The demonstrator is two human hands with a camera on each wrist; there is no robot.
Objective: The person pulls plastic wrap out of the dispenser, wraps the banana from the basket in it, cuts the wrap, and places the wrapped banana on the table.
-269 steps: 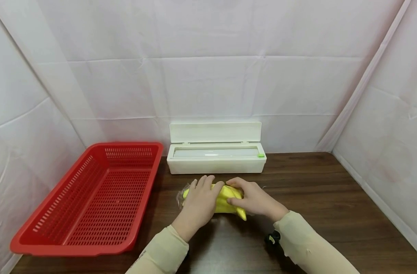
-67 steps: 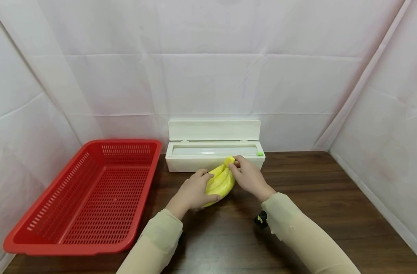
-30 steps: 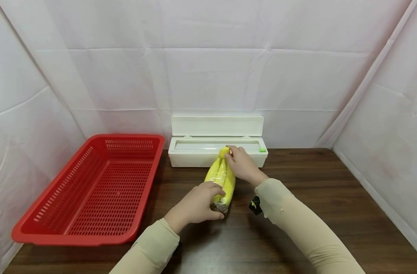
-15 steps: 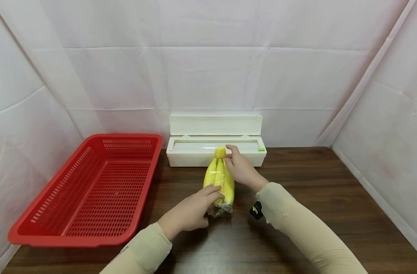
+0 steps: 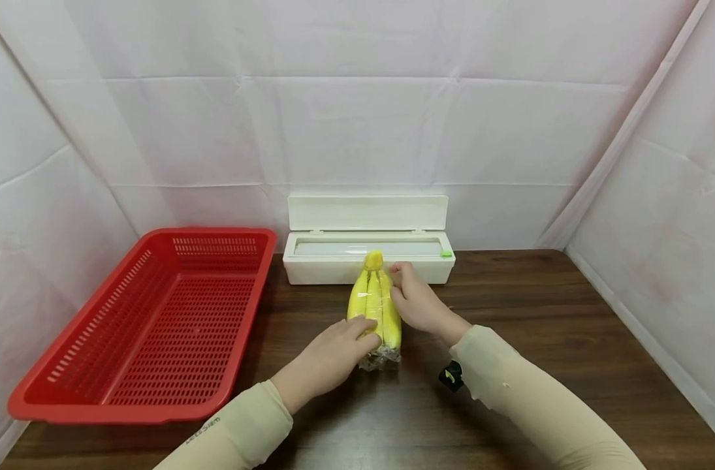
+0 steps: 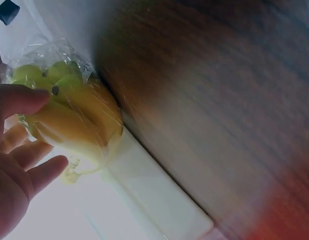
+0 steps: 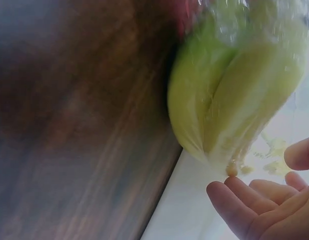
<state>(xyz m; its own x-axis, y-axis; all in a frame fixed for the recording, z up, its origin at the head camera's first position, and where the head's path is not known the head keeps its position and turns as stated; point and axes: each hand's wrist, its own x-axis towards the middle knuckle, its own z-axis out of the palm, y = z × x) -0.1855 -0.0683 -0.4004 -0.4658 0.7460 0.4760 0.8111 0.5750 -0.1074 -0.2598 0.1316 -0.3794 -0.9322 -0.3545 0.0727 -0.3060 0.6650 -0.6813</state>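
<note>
A bunch of yellow bananas (image 5: 373, 297) lies on the dark wood table, its stem end toward the back. Clear plastic film covers it and bunches up in crinkles at the near end, also visible around the bananas (image 6: 77, 107) in the left wrist view. The fairly straight fingers of my left hand (image 5: 328, 356) rest on the lower left of the bunch. My right hand (image 5: 418, 300) is beside the upper right of the bananas, fingers relaxed. In the right wrist view, the right hand's fingertips (image 7: 217, 189) are close to the stem end; contact is unclear.
Behind the bananas stands a white cling film dispenser (image 5: 369, 269), lid raised, with a green slider (image 5: 446, 254) at its right end. To the left sits a red perforated plastic basket (image 5: 239, 365). White cloth walls (image 5: 357, 130) surround the table (image 5: 539, 313).
The bananas have turned from lying crosswise to pointing stem-back. My right hand has let go of the stem and drawn slightly nearer. My left hand's grip has loosened, its fingers now resting on top.
</note>
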